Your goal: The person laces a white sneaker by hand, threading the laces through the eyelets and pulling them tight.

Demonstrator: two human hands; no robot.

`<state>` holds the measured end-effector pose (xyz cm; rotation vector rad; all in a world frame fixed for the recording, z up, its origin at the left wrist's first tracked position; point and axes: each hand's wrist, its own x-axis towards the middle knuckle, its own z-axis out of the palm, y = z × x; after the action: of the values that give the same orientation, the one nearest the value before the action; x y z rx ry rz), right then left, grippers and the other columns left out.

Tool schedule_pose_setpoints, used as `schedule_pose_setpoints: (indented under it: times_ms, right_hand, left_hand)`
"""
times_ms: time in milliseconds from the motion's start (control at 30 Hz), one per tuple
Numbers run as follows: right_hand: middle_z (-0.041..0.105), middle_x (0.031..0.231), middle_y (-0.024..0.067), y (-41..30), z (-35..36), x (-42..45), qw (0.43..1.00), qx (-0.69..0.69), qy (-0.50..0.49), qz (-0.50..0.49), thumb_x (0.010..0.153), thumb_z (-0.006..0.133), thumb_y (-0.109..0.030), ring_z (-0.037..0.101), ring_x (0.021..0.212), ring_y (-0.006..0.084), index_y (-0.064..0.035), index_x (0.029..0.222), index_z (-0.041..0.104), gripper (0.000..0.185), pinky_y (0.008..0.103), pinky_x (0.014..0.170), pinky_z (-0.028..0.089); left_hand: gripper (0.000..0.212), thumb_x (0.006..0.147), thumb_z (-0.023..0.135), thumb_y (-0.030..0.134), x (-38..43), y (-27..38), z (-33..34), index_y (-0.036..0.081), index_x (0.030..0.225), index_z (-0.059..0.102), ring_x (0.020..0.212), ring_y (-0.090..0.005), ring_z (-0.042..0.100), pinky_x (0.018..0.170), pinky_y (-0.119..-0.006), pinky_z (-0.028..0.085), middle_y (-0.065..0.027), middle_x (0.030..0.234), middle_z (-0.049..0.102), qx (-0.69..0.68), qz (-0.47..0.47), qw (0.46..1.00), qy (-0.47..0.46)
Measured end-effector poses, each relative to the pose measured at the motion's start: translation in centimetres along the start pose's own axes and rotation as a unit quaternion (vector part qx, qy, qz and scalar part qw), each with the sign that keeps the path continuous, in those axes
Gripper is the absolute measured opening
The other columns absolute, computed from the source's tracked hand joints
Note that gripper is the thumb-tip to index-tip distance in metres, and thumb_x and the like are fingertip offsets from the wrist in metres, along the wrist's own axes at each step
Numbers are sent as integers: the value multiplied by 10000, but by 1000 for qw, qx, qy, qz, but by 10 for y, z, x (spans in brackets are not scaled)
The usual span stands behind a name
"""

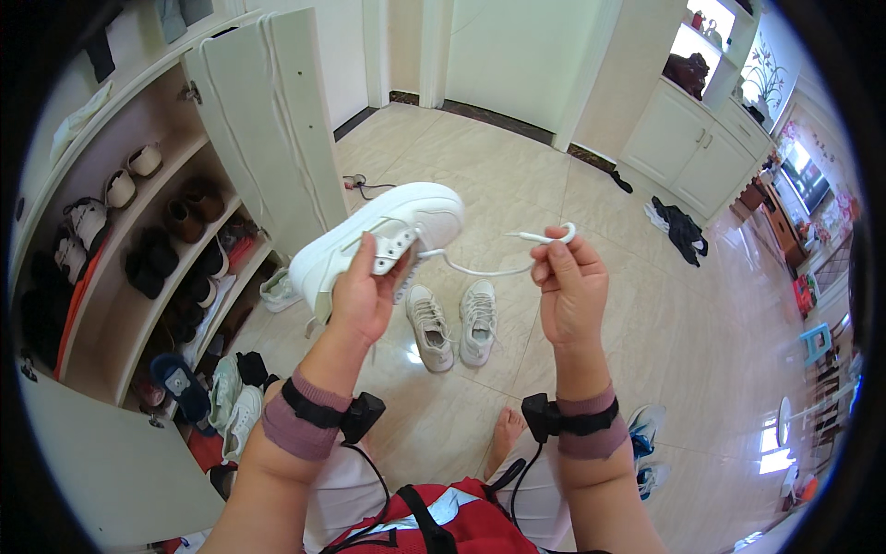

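Note:
My left hand (363,294) grips a white sneaker (346,242) by its side, with the thumb near the eyelets and the toe pointing up and to the right. From the sneaker's eyelet area a white shoelace (484,271) runs across to my right hand (571,287). The fingers there pinch the lace near its end, and its tip sticks out to the left in a loop. Most of the eyelets in view on the near flap hold no lace. Below the raised sneaker, a pair of off-white sneakers (479,322) stands on the tiled floor.
At left, an open shoe cabinet (104,332) holds several shoes. White laces hang over its open door (277,111). More shoes (239,408) lie before it. Blue-and-white sneakers (647,422) stand at right. Dark clothing (682,225) lies by a white cupboard (675,145).

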<state>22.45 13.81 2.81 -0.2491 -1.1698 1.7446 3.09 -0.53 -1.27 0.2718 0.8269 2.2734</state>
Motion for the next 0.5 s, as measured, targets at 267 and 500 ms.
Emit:
schedule_pose_setpoints:
  times_ms: [267, 500]
  right_hand:
    - [711, 879, 84, 14, 28, -13, 989, -140, -54, 9, 934, 645, -36, 583, 695, 60, 42, 1094, 667, 179, 192, 632, 477]
    - [710, 875, 98, 19, 30, -15, 984, -164, -70, -3, 938, 634, -28, 584, 693, 71, 40, 1114, 666, 191, 192, 629, 466]
  left_hand:
    - [424, 1055, 453, 300, -25, -10, 30, -17, 1334, 489, 1204, -237, 571, 1081, -391, 459, -139, 1315, 569, 32, -46, 996, -76]
    - [440, 1065, 419, 307, -30, -12, 33, -21, 1354, 471, 1220, -234, 563, 1083, -389, 461, -139, 1331, 560, 35, -73, 992, -100]
